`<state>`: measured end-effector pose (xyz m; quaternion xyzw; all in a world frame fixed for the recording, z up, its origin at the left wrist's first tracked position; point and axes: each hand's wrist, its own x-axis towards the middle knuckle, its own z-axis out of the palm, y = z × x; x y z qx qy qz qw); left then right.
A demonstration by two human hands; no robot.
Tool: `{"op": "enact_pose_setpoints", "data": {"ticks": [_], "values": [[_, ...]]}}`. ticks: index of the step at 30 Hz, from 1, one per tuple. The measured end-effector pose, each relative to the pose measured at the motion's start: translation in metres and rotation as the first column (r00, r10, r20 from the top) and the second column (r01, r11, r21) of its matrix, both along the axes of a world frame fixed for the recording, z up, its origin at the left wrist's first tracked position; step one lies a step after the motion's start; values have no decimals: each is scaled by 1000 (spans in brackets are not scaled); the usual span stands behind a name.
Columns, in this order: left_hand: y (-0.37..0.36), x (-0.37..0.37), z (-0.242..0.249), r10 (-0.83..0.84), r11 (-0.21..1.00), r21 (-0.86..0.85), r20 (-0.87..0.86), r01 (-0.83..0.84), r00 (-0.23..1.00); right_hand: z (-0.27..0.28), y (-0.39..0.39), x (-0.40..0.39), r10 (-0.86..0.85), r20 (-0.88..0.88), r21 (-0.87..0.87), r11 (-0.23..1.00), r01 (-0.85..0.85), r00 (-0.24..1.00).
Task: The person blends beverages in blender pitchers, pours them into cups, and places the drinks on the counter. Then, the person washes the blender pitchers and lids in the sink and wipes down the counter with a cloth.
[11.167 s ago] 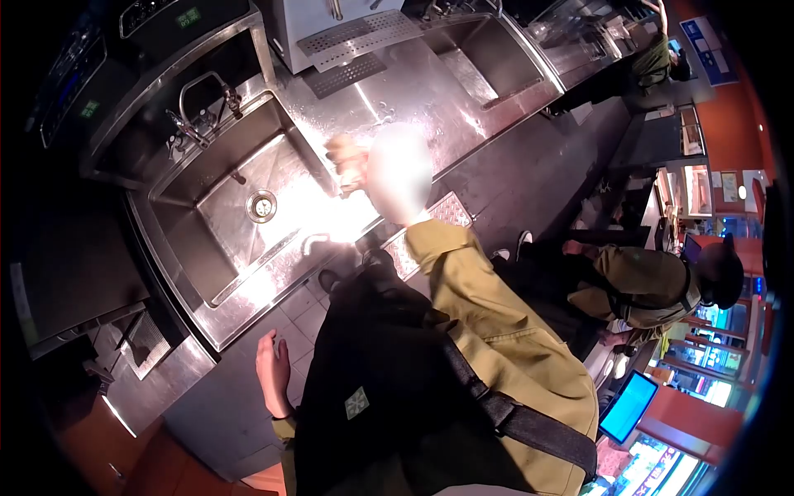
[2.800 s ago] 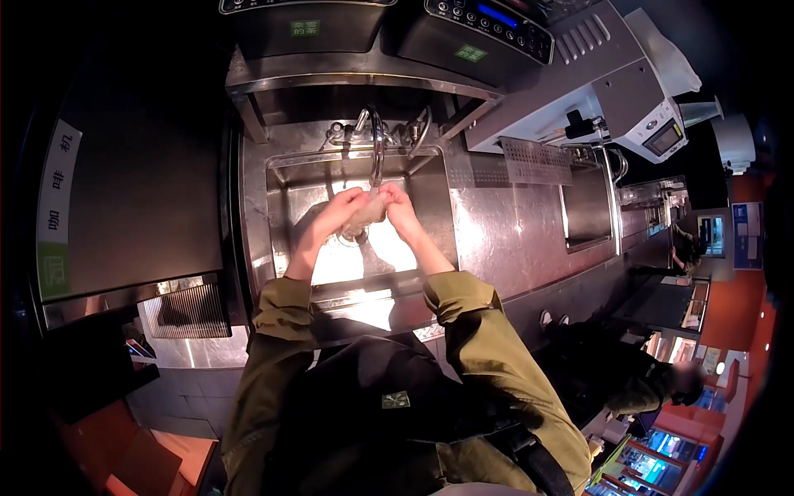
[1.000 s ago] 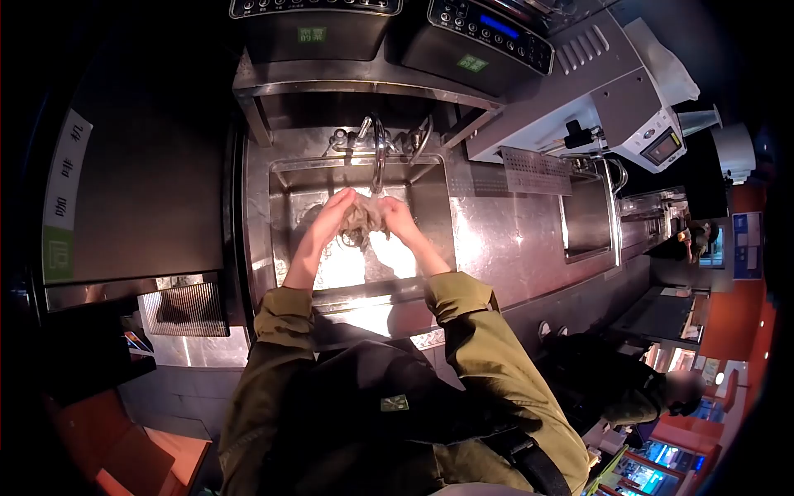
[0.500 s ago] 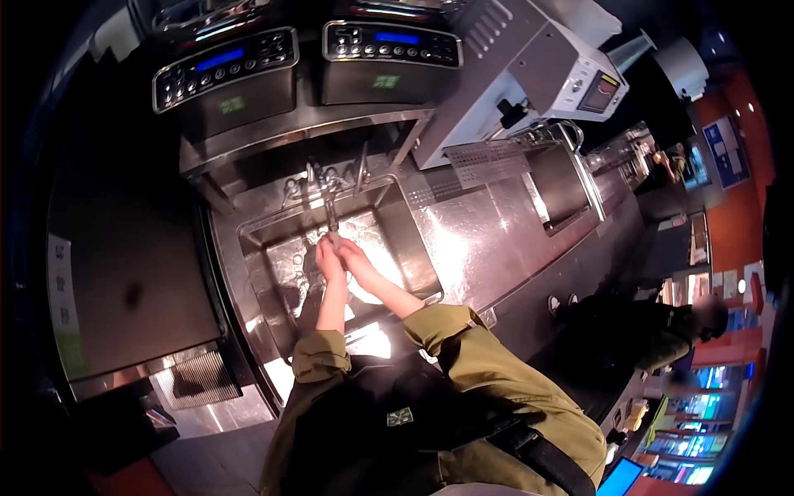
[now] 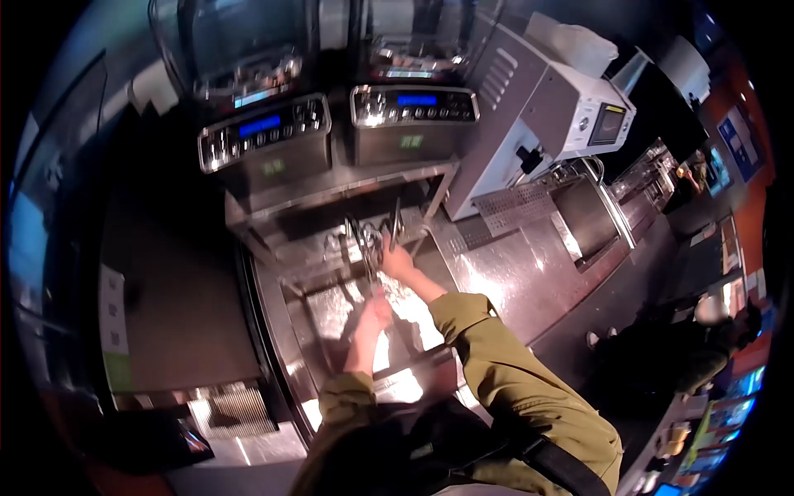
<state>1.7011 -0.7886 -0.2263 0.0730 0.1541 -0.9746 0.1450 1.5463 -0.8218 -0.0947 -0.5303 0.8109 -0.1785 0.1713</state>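
Observation:
My right hand (image 5: 396, 259) is at the metal tap (image 5: 364, 241) at the back of the sink, its fingers closed around the tap handle (image 5: 397, 217) on the right side. Lower down, below the spout, my left hand (image 5: 376, 312) hangs over the steel sink (image 5: 295, 331). Motion blurs its fingers, and I cannot see anything held in it. Bright light glints off the sink floor. Both olive sleeves are rolled up to the forearms.
Two machines with blue displays, a left one (image 5: 263, 132) and a right one (image 5: 413, 116), stand on a steel shelf (image 5: 331, 183) behind the sink. A grey-white machine (image 5: 529, 107) is to the right, near a perforated tray (image 5: 517, 208). A person (image 5: 662, 351) in dark clothes stands at far right.
My hands were together under the spout and have come apart. The right one has moved up to the tap handle; the left stays over the sink. The view has tilted upward.

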Motion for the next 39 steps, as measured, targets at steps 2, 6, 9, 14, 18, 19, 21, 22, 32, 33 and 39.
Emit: {"op": "enact_pose_setpoints", "data": {"ticks": [2, 6, 9, 14, 18, 19, 21, 22, 32, 33, 39], "values": [[-8, 0, -2, -33, 990, -144, -182, 6, 983, -24, -11, -6, 64, 2, -82, 995, -63, 998], [1, 6, 98, 92, 993, 34, 399, -115, 912, -29, -19, 1, -68, -106, -226, 973, 43, 992], [-4, -5, 102, 113, 971, 112, 559, -209, 821, -34, -26, 6, -94, 152, -423, 893, 151, 984], [-4, 7, 72, 234, 972, -39, 184, -231, 955, -1, -18, 18, -99, 245, -109, 986, 128, 965], [6, -9, 135, 275, 941, -21, 624, -337, 732, 7, -19, 29, -160, 380, -8, 984, 177, 911], [4, -6, 126, 248, 948, 38, 528, -315, 812, 27, -10, 28, -148, 420, 52, 989, 139, 895], [4, 7, 98, 191, 955, 159, 311, -249, 931, 16, -10, 21, -59, 418, -35, 996, 81, 907], [7, 14, 97, 127, 928, 337, 109, -157, 986, 8, -8, 16, -15, 409, -78, 996, 51, 912], [30, 39, 39, -45, 998, 55, 610, 14, 792, -56, 132, 51, -243, 642, 93, 966, 240, 727], [33, 42, 33, -46, 998, 52, 596, 18, 802, -50, 145, 55, -273, 671, 131, 959, 252, 689], [36, 36, 31, 32, 999, -44, 792, 6, 610, -58, 167, 56, -156, 634, -91, 958, 273, 758]]}}
